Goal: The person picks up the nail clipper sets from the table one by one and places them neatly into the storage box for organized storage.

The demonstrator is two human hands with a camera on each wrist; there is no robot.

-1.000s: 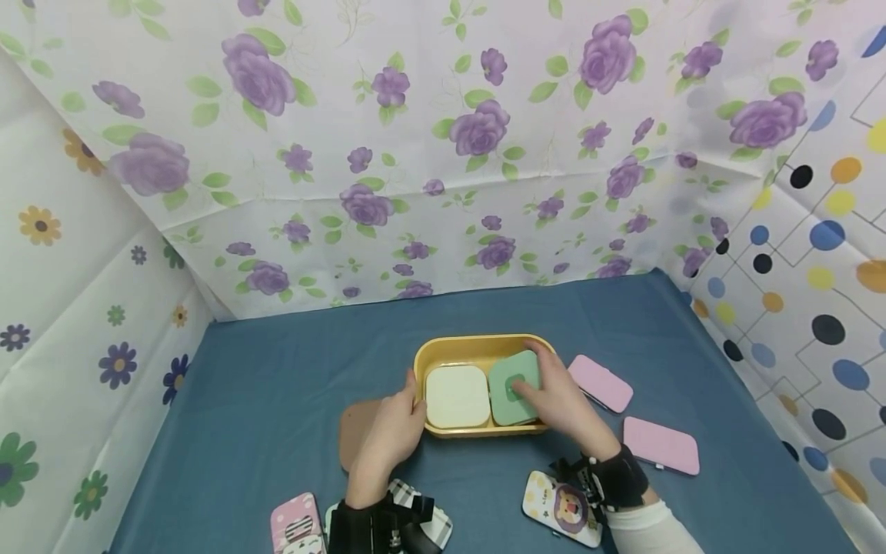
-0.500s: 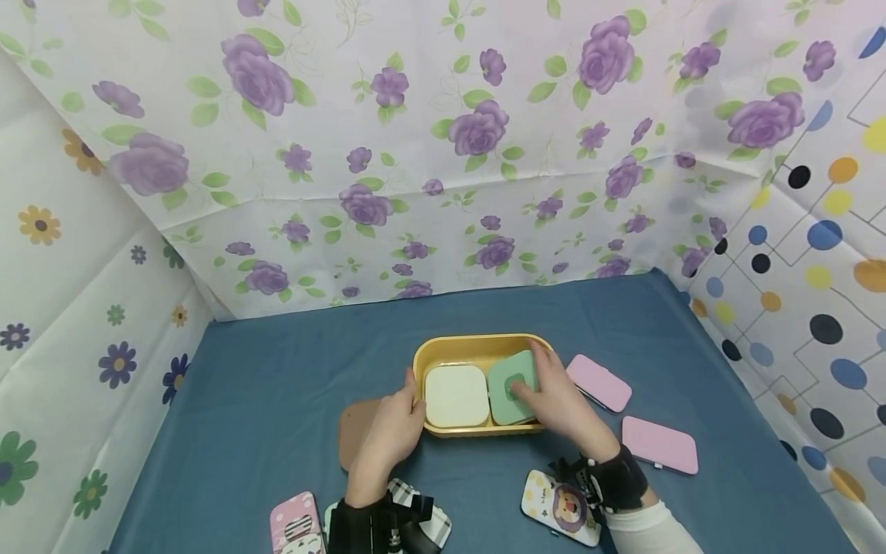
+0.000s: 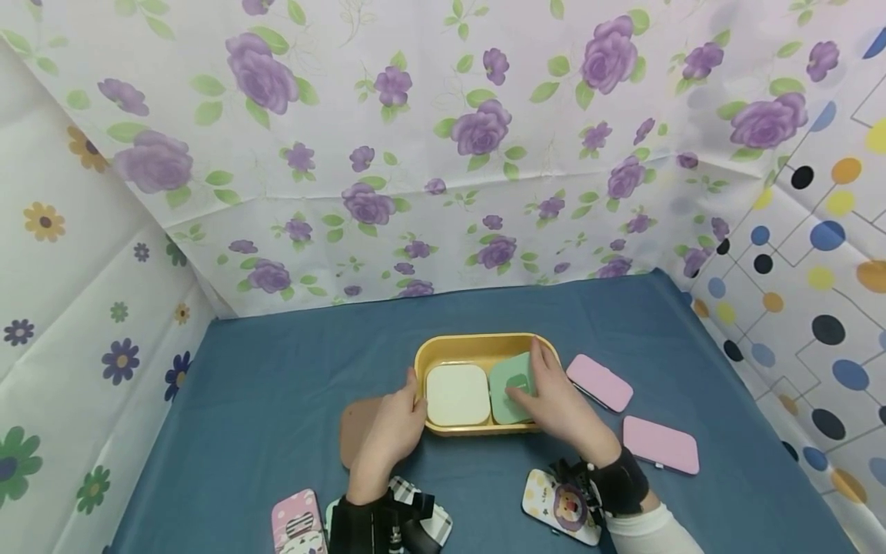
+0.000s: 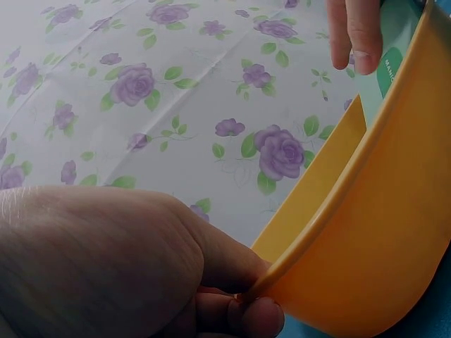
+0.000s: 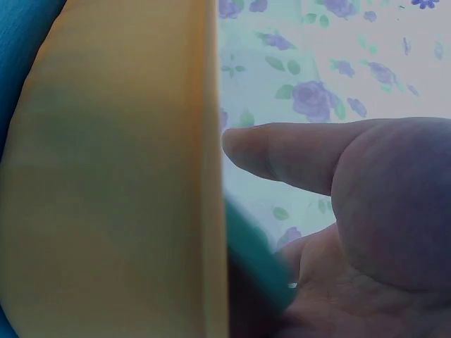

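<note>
My green case point(image 3: 504, 412) is in the yellow tray point(image 3: 477, 432)

My head view shows the case in the tray's right side, next to a cream box point(image 3: 457, 395). My left hand point(image 3: 394, 425) pinches the tray's edge. My right hand point(image 3: 564, 404) is over the case, and the right wrist view shows its thumb point(image 5: 296, 151) and fingers spread apart. Only the left wrist view lets me read "MANIC" on the dark green label point(image 4: 387, 72); from my head it's too tiny

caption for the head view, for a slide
Left hand gripping a yellow tray, right hand at the green case inside, next to a cream case.
</note>
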